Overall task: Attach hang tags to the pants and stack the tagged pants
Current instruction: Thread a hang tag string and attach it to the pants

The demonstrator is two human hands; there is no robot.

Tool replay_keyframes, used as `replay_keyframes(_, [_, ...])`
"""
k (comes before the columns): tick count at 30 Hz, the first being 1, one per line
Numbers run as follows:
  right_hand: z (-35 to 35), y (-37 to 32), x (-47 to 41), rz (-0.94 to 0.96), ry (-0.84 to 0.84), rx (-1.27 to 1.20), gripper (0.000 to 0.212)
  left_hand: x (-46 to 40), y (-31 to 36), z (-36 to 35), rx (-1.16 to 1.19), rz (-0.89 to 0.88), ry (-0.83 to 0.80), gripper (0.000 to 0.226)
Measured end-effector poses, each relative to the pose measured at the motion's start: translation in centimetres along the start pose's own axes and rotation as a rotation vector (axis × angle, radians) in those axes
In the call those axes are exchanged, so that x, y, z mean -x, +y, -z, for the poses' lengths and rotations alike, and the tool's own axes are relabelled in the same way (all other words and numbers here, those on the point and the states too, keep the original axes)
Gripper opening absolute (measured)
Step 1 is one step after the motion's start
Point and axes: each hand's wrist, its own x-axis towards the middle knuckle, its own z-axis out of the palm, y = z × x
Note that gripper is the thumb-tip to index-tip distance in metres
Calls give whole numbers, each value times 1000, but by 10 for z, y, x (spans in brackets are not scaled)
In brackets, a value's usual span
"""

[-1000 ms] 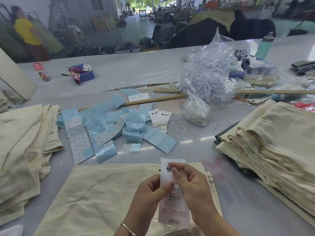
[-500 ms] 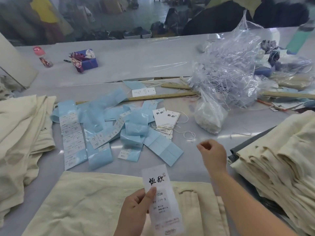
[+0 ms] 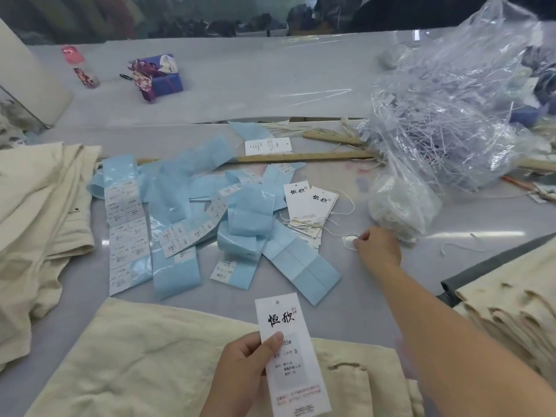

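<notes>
The small print on the hang tag (image 3: 288, 353) is too blurred to read; the left hand (image 3: 240, 377) pinches it upright above the cream pants (image 3: 144, 365), whose lower part is cut off. The right hand (image 3: 379, 247) pinches a white string loop (image 3: 349, 239) on the table (image 3: 376, 284), beside a plastic bag (image 3: 400, 210) and blue label strips (image 3: 177, 233).

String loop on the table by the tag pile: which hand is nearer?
Right. The right hand has its fingertips at the string loop. The left hand is well short of it, gripping a hang tag above the pants.
</notes>
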Motion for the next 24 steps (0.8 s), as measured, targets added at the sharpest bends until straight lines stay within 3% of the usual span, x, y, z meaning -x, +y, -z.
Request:
replay_keyframes(5, [10, 5, 6, 156, 58, -151, 7, 0, -2, 1, 7, 0, -13, 14])
replay_keyframes(8, [8, 11, 10, 315, -37, 102, 10, 3, 0, 0, 22, -30, -43, 19])
replay_keyframes(10, [4, 11, 12, 290, -102, 252, 7, 5, 1, 0, 36, -41, -51, 27])
replay_keyframes(14, [1, 3, 17, 278, -124, 326, 9, 10, 5, 2, 51, -64, -55, 27])
replay_keyframes(16, [6, -3, 26, 272, -87, 158, 12, 12, 6, 5, 48, -79, -58, 26])
replay_keyframes(19, [30, -13, 54, 216, -106, -410, 17, 19, 10, 10, 48, -111, -56, 23])
replay_keyframes(24, [74, -19, 117, 7, -341, -975, 15, 37, 13, 16, 47, -219, -14, 36])
